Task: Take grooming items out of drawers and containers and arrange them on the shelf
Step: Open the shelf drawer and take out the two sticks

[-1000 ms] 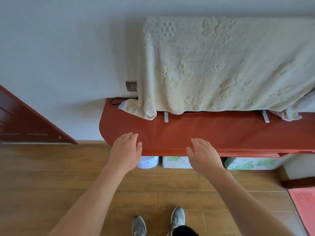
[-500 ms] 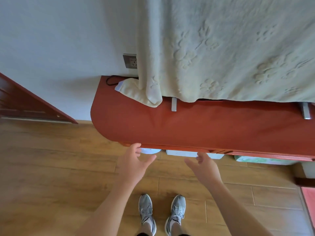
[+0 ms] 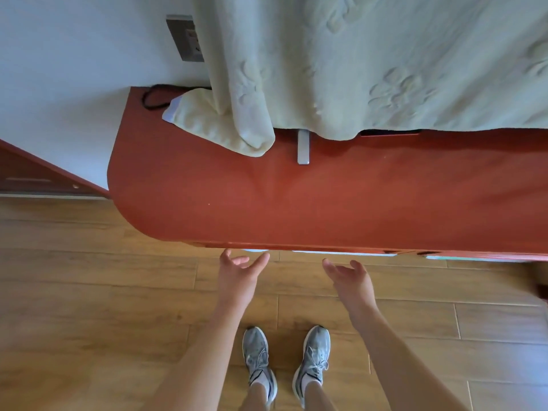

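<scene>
Reaching toward the shelf (image 3: 296, 209) edge, left hand (image 3: 237, 277) and right hand (image 3: 350, 281) hover empty, fingers spread; grooming items are unseen, probably stored below, so crouch and look before grasping.

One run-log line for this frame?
left hand: open, empty | right hand: open, empty | both near red shelf front edge

Readable text: none that I can make out.
Socket (image 3: 185, 40): markings on its face are too small for me to read.
Towel (image 3: 385, 69): raised pattern only, no letters.
Shelf (image 3: 326, 203): plain red top, no label or number.
Shoes (image 3: 256, 351): dark side stripes on my pair, too blurred to tell a brand.
</scene>
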Demonstrator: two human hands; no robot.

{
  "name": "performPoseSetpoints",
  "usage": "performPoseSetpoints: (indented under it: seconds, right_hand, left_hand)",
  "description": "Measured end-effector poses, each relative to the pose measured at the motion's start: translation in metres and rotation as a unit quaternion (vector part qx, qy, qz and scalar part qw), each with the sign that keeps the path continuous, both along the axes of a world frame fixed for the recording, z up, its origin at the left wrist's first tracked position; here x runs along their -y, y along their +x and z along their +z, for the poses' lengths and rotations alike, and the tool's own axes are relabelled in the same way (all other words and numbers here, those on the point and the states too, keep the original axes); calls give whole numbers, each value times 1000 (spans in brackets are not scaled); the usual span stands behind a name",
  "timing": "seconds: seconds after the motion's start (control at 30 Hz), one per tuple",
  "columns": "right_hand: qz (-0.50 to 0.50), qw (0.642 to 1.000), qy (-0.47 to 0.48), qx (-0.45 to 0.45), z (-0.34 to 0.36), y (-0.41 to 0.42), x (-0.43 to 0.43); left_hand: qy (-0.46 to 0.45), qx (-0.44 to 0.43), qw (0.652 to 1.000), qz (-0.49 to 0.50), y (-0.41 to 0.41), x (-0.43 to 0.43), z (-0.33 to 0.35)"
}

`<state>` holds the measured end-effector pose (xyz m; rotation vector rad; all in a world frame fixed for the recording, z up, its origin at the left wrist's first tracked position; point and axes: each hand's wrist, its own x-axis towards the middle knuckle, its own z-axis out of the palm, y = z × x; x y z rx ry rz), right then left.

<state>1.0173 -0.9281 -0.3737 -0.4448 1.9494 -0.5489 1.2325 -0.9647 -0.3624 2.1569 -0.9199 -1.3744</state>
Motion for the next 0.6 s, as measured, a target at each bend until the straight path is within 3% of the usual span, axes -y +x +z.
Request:
performPoseSetpoints:
  seconds: [0.27,0.4,0.6]
  right_hand:
    - [-108,984,-73,121,-29,6,15]
    - [-208,952,-128,186,-35,8,18]
    - [-254,929,-153,224,-37,13,16]
  left_hand:
    - [-10,-175,973,151,-9,15,-48]
    - [-77,-285,927,233,-17,14,-48]
    - [-111,-320,905,255,-24,12,-45]
